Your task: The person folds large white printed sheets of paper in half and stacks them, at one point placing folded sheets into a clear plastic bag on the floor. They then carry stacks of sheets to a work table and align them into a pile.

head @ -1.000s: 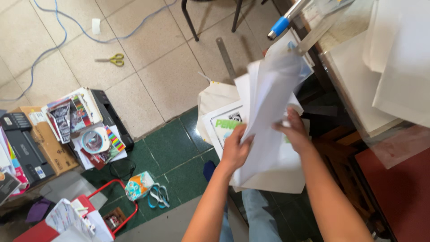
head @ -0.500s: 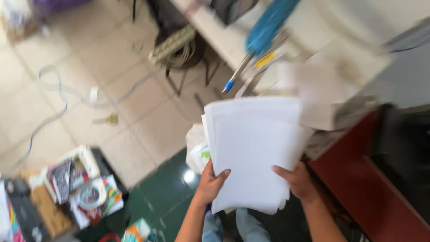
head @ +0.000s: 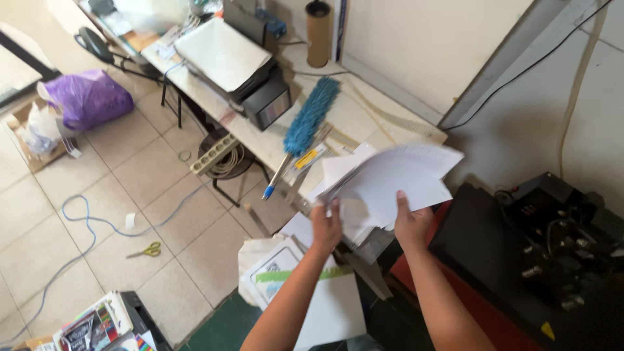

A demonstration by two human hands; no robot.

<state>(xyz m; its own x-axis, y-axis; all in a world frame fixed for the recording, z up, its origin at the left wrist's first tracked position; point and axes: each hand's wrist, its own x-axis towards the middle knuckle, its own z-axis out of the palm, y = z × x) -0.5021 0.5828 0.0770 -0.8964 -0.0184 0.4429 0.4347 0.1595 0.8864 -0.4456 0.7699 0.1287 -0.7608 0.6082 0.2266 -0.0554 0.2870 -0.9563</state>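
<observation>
Hands are both gripping 1 fanned stack of white paper (head: pixel 390 182) out over the edge of the long table (head: pixel 364 110); left hand (head: pixel 326 227) is closed on its lower left corner, right hand (head: pixel 411 224) is pinching the lower edge with the thumb lying on top; a blue duster (head: pixel 311 117) is lying on the table just beside the sheets; a printer (head: pixel 237 65) is sitting further along; yellow scissors (head: pixel 147 250) are lying on the tiled floor, well apart.

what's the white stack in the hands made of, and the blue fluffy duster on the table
White fanned stack, held by left hand and right hand: apparently thin matte paper; sheets bend and splay. Blue fluffy duster: probably synthetic fibre, with a seemingly metal, blue-tipped handle.
</observation>
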